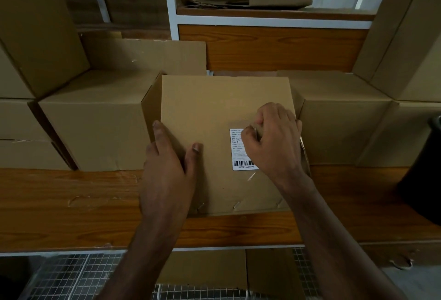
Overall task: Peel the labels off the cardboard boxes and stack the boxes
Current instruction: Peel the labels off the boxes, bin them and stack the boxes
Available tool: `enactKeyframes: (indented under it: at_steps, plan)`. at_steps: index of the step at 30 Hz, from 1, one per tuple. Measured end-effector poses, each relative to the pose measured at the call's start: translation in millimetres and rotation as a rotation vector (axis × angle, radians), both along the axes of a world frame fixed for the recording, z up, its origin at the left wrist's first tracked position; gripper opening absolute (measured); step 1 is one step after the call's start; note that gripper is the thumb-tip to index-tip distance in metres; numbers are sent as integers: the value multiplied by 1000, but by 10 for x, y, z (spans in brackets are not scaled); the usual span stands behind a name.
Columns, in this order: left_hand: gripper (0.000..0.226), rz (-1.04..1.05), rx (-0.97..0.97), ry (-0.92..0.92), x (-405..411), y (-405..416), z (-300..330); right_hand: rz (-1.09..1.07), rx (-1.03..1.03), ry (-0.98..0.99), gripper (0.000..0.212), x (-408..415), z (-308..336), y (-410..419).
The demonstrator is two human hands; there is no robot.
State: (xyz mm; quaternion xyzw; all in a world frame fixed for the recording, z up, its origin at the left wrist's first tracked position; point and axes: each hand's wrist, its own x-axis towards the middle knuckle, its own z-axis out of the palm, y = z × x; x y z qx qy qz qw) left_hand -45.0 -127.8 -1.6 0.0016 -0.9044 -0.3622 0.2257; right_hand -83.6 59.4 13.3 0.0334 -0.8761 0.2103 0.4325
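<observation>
We see a cardboard box (214, 132) standing on the wooden tabletop (71, 204), its broad upper face tilted towards us and its near lower edge resting close to the tabletop's front. A white label (238, 151) with printed lines and a barcode sits on the right part of that face, still stuck along its left side and bottom. The right hand (274, 140) covers the label's upper right portion; its fingers are curled and its fingertips (248, 132) appear to pinch the label's top edge, though we cannot tell how much of it has lifted. The left hand (167, 163) lies against the box's left side, fingers straight, the thumb spread onto the front face and the other fingers along the left edge, bracing it. More cardboard boxes stand close on both sides: one (95, 120) just left and one (341, 113) just right, with taller stacks beyond them. Behind is a white-framed shelf (274, 23) holding flattened cardboard. A wire mesh (71, 276) shows below the tabletop's front.
</observation>
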Motion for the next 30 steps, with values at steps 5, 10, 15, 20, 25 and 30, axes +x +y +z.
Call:
enactKeyframes:
  at_steps: [5, 10, 15, 20, 25, 30]
  plan:
    - [83, 7, -2, -5, 9, 3, 9, 16, -48, -4, 37, 0, -7, 7]
    - [82, 12, -4, 5, 16, 5, -8, 16, -72, 44, 15, 46, -95, -12]
    - [83, 10, -2, -1, 15, 2, -22, 106, -130, 39, 8, 114, -75, -12]
    - [83, 2, -5, 2, 12, -9, -14, 225, -266, 30, 27, 150, -51, 35]
    - [84, -3, 6, -4, 14, -6, -16, 48, -98, -6, 30, 131, -113, -20]
    - [84, -2, 11, -2, 15, -15, -22, 87, -116, 10, 9, 129, -141, 15]
